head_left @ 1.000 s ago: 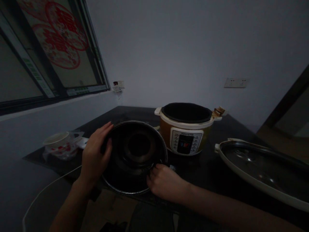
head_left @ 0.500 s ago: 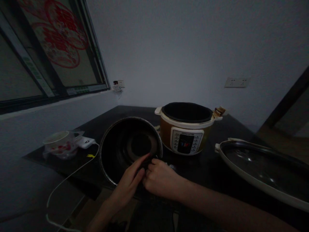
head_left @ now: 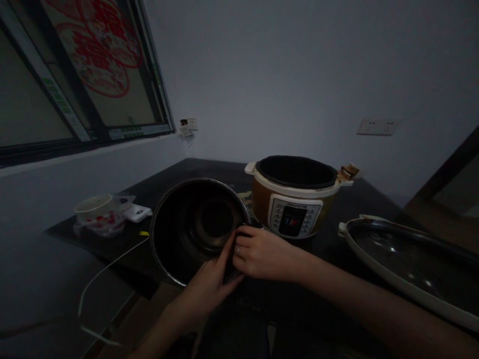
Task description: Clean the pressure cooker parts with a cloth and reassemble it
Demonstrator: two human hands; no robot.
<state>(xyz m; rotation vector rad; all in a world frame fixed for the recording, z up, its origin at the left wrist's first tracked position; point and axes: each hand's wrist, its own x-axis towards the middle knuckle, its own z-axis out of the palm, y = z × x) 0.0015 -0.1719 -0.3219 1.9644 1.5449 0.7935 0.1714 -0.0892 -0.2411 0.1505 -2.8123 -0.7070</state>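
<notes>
A black inner pot [head_left: 215,219] lies tipped on the dark table, its wide mouth facing me. My left hand [head_left: 209,286] is at the pot's near right rim, with straight fingers along the inside and the thumb lower down, apart from them. Against the same stretch of rim, my right hand [head_left: 264,253] has its fingers curled. A ring shows on one of its fingers. What lies beneath those curled fingers is partly hidden and dark. Just beyond the hands stands an electric pressure cooker [head_left: 294,199], lidless, with a control panel in front and a dark interior.
To the right lies the large cooker lid [head_left: 407,264], pale-rimmed. At the table's left sit a bowl in a plastic bag [head_left: 99,214] and a white device [head_left: 138,213] near a white cable [head_left: 107,271]. A brown thing [head_left: 348,172] rests on the cooker's right handle.
My right hand has moved up and slightly right along the pot's rim. My left hand has shifted right, its thumb now reaching under the right hand. The view has turned slightly.
</notes>
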